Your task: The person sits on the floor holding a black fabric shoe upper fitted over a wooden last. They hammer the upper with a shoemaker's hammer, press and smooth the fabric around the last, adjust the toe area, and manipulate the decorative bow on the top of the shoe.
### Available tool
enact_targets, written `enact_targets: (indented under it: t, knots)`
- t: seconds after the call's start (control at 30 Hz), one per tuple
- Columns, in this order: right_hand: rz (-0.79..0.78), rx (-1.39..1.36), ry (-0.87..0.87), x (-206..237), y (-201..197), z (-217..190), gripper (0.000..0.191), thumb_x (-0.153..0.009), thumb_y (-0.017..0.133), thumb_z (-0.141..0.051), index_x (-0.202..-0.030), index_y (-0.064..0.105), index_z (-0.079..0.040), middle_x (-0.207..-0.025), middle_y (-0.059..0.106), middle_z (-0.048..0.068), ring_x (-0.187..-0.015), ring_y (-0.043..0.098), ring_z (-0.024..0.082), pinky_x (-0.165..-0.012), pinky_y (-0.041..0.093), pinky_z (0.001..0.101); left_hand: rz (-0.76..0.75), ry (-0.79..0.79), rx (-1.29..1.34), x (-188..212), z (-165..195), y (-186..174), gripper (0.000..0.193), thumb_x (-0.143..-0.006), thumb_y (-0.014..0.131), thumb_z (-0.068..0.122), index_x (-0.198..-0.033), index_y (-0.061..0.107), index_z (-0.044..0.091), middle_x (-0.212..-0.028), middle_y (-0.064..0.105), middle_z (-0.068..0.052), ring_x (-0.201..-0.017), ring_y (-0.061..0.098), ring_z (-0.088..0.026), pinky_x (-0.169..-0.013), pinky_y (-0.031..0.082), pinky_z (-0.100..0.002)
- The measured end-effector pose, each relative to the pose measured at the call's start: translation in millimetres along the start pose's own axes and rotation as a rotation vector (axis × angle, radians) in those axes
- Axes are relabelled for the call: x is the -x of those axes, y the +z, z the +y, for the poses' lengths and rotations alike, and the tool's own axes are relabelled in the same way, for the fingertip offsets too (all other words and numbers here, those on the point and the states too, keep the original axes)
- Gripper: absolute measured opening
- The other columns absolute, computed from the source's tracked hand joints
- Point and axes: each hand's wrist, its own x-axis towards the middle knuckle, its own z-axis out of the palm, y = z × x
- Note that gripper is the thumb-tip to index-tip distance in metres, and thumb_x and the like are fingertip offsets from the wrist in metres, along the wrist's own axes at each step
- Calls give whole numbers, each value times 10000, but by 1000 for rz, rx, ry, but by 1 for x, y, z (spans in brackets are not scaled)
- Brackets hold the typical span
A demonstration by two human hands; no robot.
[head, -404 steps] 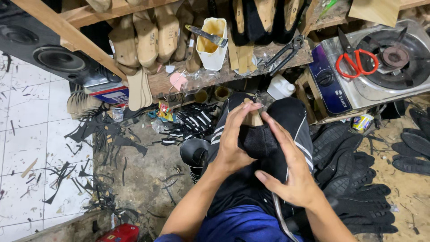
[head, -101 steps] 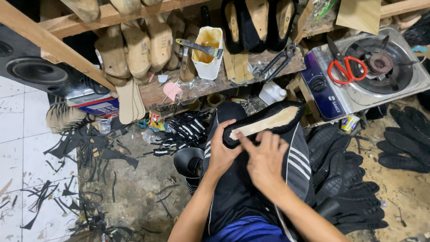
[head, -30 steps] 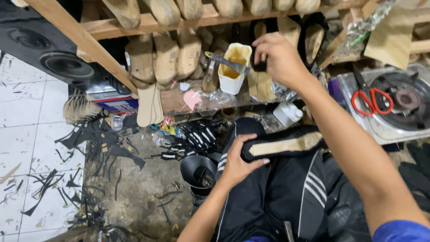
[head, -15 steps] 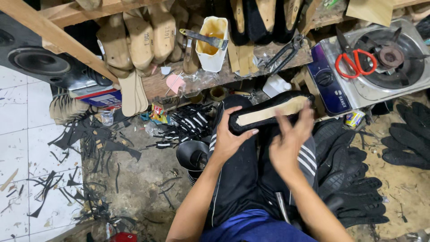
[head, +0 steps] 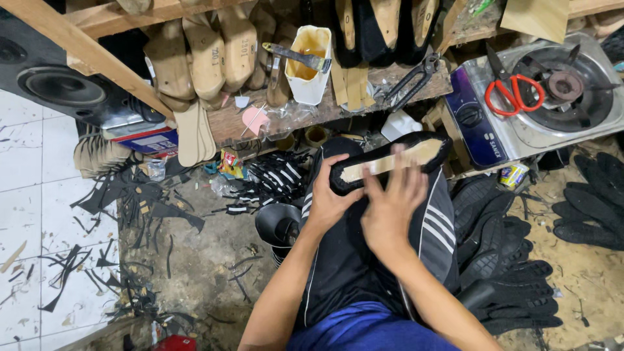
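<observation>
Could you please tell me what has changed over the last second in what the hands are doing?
The right hand came back from the glue pot on the shelf and now presses on the shoe's sole. The left hand kept its grip on the shoe; pot and scissors stayed put.

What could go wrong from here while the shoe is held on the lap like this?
The black shoe rests sole-up across the knees, gripped only at its heel end by the left hand; pressure from the right hand might tip it off. The glue tub stands near the shelf edge with a brush sticking out, so a reach could knock it. Scraps litter the floor.
</observation>
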Motion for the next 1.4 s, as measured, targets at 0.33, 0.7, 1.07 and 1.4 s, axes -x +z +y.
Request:
enact_targets:
  t: [0.33, 0.7, 1.07, 1.4]
  knots:
    - [100, 304, 68, -16, -26, 67, 592, -810, 653, -17, -1343, 750, -254, -1756, 230, 228, -1590, 149, 501, -1230, 93, 657, -10, -6, 41, 2, 2, -6, 735, -715, 919, 141, -1343, 546, 58, -1151, 694, -111, -1086, 672, -200, -990, 526, -337]
    - [60, 198, 30, -15, -32, 44, 634, -730, 652, 8, -1300, 743, -253, -1645, 327, 263, -1545, 190, 484, -1207, 109, 668, -34, -11, 49, 0, 2, -3, 736, -713, 916, 118, -1346, 546, 55, -1144, 691, -98, -1079, 667, -189, -985, 528, -322]
    - [73, 265, 12, -15, -25, 56, 586, -786, 651, -13, -1317, 742, -243, -1538, 422, 261, -1527, 249, 468, -1221, 111, 647, -28, -14, 23, 0, 5, -2, 747, -710, 935, 155, -1340, 547, 53, -1153, 686, -99, -1093, 656, -192, -991, 514, -325]
    - [75, 227, 47, -20, -32, 57, 674, -732, 638, 34, -1338, 751, -239, -1564, 408, 257, -1495, 263, 477, -1197, 105, 653, -32, -15, 14, 2, 6, -4, 727, -721, 938, 169, -1324, 551, 50, -1152, 684, -101, -1090, 658, -194, -989, 513, -324]
